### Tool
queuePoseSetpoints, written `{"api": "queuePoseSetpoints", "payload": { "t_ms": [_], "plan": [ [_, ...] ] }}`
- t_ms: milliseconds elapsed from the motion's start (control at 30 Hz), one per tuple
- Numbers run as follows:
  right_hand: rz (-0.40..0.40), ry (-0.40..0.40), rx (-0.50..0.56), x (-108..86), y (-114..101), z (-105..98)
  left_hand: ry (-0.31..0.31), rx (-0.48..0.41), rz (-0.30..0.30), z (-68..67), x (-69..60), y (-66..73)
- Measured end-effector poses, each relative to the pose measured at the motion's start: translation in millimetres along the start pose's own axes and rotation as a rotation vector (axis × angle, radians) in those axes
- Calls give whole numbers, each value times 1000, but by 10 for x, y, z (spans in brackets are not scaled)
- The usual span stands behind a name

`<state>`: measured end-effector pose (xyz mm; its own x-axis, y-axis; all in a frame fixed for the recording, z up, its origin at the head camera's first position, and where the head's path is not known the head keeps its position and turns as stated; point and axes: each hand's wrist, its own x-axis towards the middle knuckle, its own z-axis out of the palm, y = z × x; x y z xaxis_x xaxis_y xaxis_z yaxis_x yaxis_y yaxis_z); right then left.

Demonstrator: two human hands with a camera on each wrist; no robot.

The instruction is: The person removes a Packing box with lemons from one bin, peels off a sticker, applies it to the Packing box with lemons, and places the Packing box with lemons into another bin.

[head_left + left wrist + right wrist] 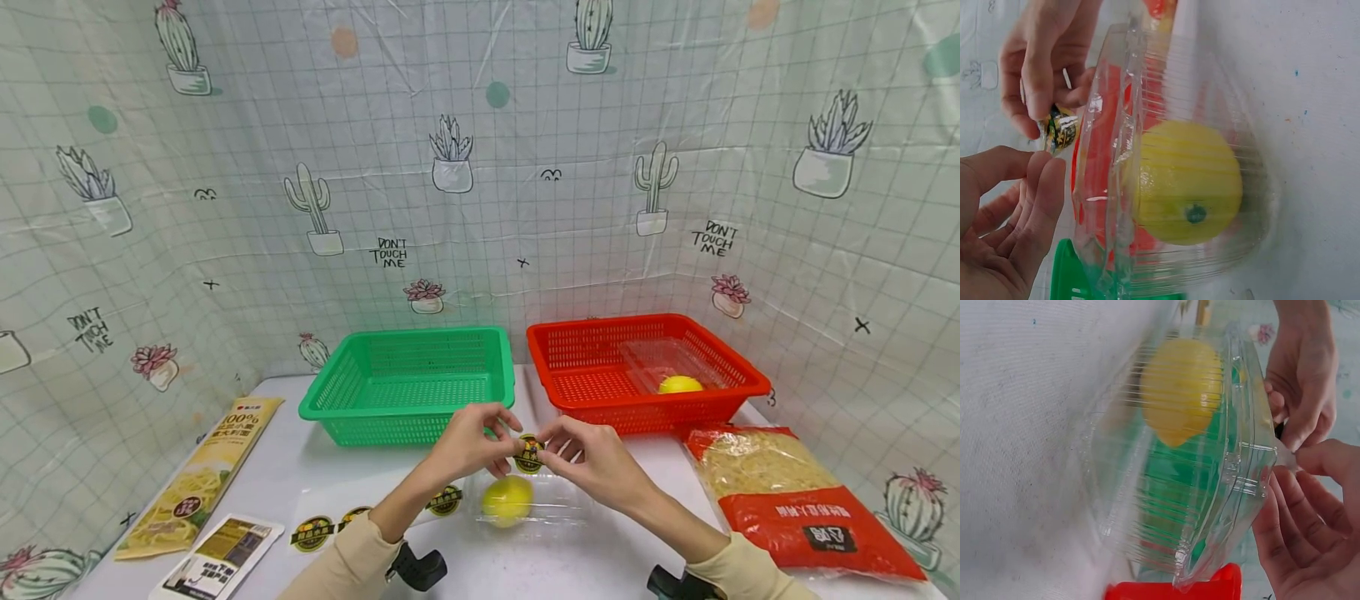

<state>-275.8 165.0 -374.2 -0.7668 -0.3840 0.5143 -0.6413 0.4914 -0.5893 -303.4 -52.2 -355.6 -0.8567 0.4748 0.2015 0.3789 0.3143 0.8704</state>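
A round black-and-gold sticker [529, 454] is pinched at its left edge by my left hand [480, 440] and at its right edge by my right hand [592, 460]. Both hands hold it just above the far side of a clear plastic box [558, 502], which stands closed with a yellow lemon [507, 501] inside. In the left wrist view the sticker [1060, 129] hangs between the fingertips of the left hand [1007, 219] and the right hand [1047, 59], beside the box's rim.
Behind are a green basket [420, 429] and a red basket [645, 417] holding another clear box and lemon [680, 384]. More stickers [312, 533] lie on a sheet at left, near a noodle packet [202, 475] and a white-edged pouch [217, 558]. A red pasta bag [810, 508] lies right.
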Motion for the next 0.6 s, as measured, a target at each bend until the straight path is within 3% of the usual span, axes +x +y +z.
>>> {"api": "queuePoseSetpoints", "payload": {
  "t_ms": [200,400,600],
  "plan": [
    [24,-33,8,22,78,7,-13,17,-5,-11,-18,-43],
    [144,-118,112,39,153,-11,-3,178,53,-3,-25,-94],
    [214,-207,185,66,199,-48,-13,242,67,19,-27,-129]
  ]
}}
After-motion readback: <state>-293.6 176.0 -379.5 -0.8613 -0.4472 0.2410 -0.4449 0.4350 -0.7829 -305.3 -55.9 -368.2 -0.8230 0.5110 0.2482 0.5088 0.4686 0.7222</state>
